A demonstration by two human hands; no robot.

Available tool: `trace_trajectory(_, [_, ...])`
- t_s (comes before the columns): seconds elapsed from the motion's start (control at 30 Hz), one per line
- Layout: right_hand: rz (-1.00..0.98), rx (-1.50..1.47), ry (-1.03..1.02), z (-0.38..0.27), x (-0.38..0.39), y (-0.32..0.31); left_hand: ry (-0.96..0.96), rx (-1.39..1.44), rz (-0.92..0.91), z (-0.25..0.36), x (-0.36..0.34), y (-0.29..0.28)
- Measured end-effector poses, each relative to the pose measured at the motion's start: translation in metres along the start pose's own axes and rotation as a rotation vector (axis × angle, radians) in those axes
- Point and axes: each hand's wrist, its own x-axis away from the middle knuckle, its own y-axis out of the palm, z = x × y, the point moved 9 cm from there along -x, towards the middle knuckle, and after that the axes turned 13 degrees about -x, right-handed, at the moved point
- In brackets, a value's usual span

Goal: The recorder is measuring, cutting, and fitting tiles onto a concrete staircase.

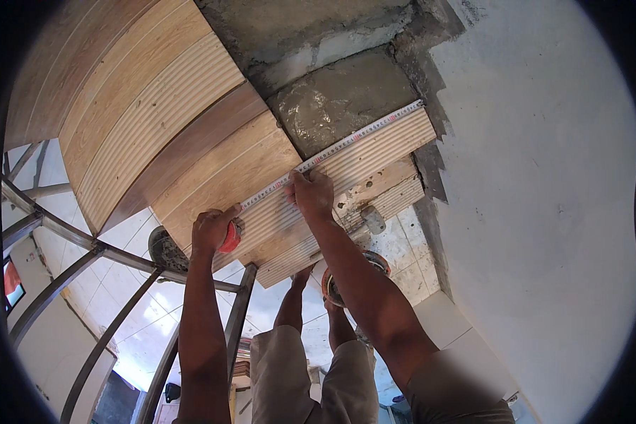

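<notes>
A tape measure's white blade point(360, 134) is pulled out along the ribbed front edge of a wood-look stair tile point(385, 145). It reaches from my left hand to the tile's far right end by the wall. My left hand point(212, 230) is closed round the red tape case point(230, 238) at the step's left end. Near the middle of the blade, my right hand point(312, 196) is closed, its fingers pinching the blade against the tile edge. Just beyond the blade lies a bed of wet grey mortar point(343, 95). A plain wood-look tile point(230, 155) adjoins it on the left.
Tiled steps point(148, 92) curve up at the left. A metal railing point(124, 256) runs below them. A mortar-filled dark tub point(166, 249), a grey block-like object point(373, 220) and a round orange-rimmed container point(374, 261) are lower down. A white wall point(544, 198) bounds the right.
</notes>
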Motion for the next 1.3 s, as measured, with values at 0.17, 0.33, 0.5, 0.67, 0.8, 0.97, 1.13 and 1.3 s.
trace_trajectory(0.17, [-0.010, -0.042, 0.012, 0.006, -0.004, -0.001, 0.005, -0.034, 0.076, 0.003, 0.001, -0.006])
trace_trajectory(0.33, [0.030, -0.137, 0.020, 0.007, -0.001, -0.001, 0.003, 0.004, 0.017, 0.012, 0.008, -0.009])
trace_trajectory(0.5, [-0.001, -0.119, 0.006, 0.011, -0.005, -0.001, 0.198, -0.037, 0.130, 0.018, 0.011, -0.013])
trace_trajectory(0.67, [-0.043, -0.091, -0.045, 0.013, -0.006, 0.011, 0.011, 0.094, 0.102, -0.003, 0.011, -0.016])
trace_trajectory(0.8, [-0.193, -0.147, -0.172, -0.003, -0.017, 0.033, 0.114, 0.202, 0.266, 0.016, 0.019, -0.045])
trace_trajectory(0.97, [-0.217, -0.207, -0.152, -0.021, -0.032, 0.087, 0.004, -0.030, 0.549, 0.000, 0.007, -0.092])
trace_trajectory(1.13, [-0.145, 0.009, -0.184, -0.044, -0.053, 0.102, 0.064, 0.126, 0.753, 0.019, 0.006, -0.106])
trace_trajectory(1.3, [-0.150, 0.028, -0.119, -0.024, -0.077, 0.118, -0.044, 0.054, 0.797, 0.016, 0.003, -0.113])
